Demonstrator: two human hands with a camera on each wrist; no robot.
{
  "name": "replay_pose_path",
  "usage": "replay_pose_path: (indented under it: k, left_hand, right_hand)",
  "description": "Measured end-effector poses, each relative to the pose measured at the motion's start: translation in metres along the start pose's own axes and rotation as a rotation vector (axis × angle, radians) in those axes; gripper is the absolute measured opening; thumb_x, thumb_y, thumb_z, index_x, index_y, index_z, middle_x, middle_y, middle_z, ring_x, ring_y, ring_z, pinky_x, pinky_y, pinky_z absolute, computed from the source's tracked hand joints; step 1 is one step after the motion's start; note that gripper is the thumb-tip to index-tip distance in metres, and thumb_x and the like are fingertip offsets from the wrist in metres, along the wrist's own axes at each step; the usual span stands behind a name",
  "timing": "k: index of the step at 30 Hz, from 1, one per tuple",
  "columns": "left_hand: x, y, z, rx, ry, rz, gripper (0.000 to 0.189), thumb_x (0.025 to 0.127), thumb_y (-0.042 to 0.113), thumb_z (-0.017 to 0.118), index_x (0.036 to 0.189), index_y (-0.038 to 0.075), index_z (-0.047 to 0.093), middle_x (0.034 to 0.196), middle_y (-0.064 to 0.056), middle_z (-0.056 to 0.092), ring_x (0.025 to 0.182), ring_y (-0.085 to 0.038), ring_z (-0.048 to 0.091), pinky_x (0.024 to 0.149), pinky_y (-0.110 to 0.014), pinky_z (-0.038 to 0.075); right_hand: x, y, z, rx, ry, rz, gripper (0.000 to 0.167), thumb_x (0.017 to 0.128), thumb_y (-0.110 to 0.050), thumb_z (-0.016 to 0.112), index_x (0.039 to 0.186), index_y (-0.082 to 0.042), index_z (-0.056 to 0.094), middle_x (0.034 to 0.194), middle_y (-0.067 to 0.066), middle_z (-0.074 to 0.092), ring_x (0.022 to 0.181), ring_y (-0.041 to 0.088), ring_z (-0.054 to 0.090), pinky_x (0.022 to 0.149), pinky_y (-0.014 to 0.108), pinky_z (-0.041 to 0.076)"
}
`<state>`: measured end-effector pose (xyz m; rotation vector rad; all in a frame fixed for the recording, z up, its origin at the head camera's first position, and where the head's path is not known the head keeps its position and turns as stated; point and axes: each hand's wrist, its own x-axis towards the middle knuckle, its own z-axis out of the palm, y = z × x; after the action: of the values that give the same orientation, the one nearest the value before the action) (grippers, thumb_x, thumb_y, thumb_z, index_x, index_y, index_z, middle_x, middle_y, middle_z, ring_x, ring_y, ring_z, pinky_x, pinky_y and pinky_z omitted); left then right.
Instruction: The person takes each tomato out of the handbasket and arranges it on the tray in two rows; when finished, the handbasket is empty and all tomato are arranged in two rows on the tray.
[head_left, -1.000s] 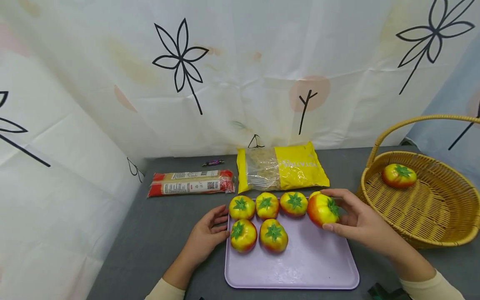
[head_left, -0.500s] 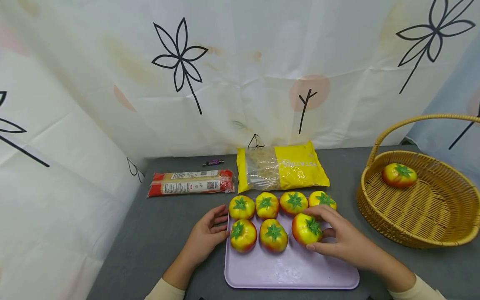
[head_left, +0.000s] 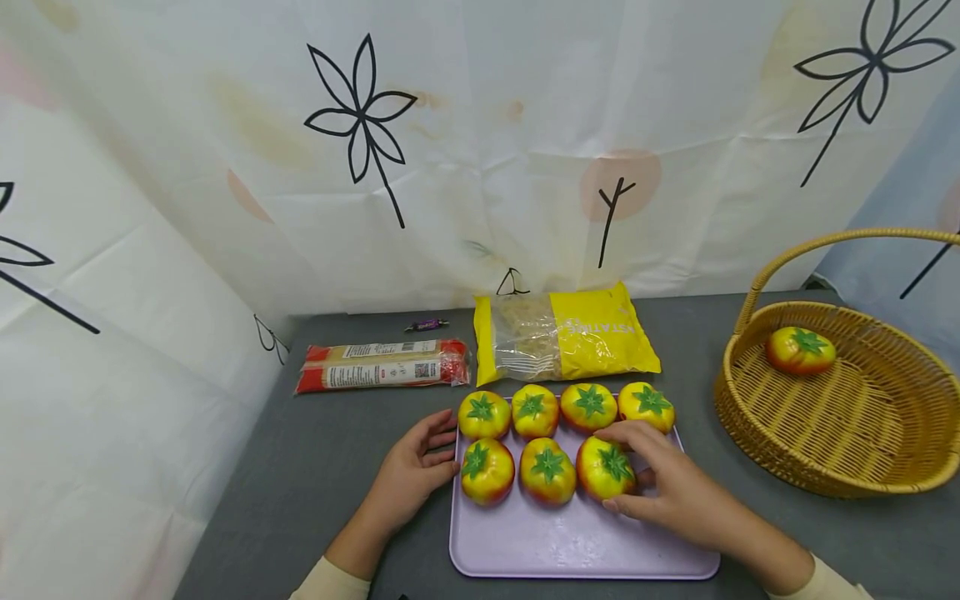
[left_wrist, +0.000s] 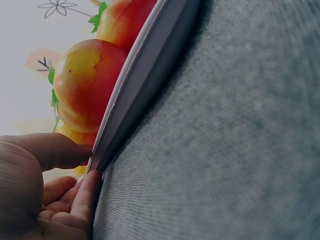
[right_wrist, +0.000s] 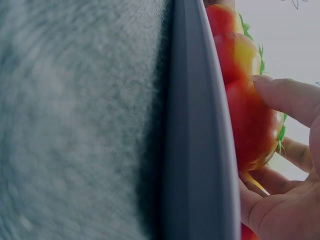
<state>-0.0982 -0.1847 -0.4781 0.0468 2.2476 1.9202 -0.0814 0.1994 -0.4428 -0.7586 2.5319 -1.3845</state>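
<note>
Glossy yellow-red tomatoes with green star-shaped tops stand in two rows on a lilac tray [head_left: 585,550]. My right hand [head_left: 660,479] holds the front row's rightmost tomato [head_left: 604,468] between thumb and fingers. In the right wrist view, that tomato [right_wrist: 252,125] sits low behind the tray's rim, the thumb on its near side and fingers behind. Beside it in the row is another tomato [head_left: 547,472]. At the tray's left edge, my left hand [head_left: 412,458] grips the rim, with thumb and fingertips right at it in the left wrist view.
A wicker basket [head_left: 840,417] with a tall handle stands to the right, holding one tomato [head_left: 800,350]. Behind the tray lie a yellow food bag [head_left: 600,333], a red-ended noodle pack [head_left: 382,365] and a small purple item [head_left: 426,325]. A patterned cloth hangs behind.
My right hand has carried the tomato left and toward me, from near the back right corner into the front row beside the others. The left hand has stayed at the tray's edge.
</note>
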Motion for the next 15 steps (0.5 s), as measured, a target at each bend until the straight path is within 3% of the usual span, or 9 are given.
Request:
replay_pose_path:
  k: [15]
  left_hand:
    - [0.0001,0.0002,0.0003,0.002,-0.004,0.004,0.074,0.094,-0.004,0.08,0.16,-0.002,0.047,0.154,-0.019,0.056,0.136,-0.035,0.058,0.103,-0.034,0.057]
  right_hand:
    - [0.0,0.0004,0.0045,0.047,0.067,-0.021,0.065,0.09,-0.016,0.092,0.146,-0.009,0.059,0.142,0.013,0.055,0.119,0.022,0.06,0.084,0.033,0.064]
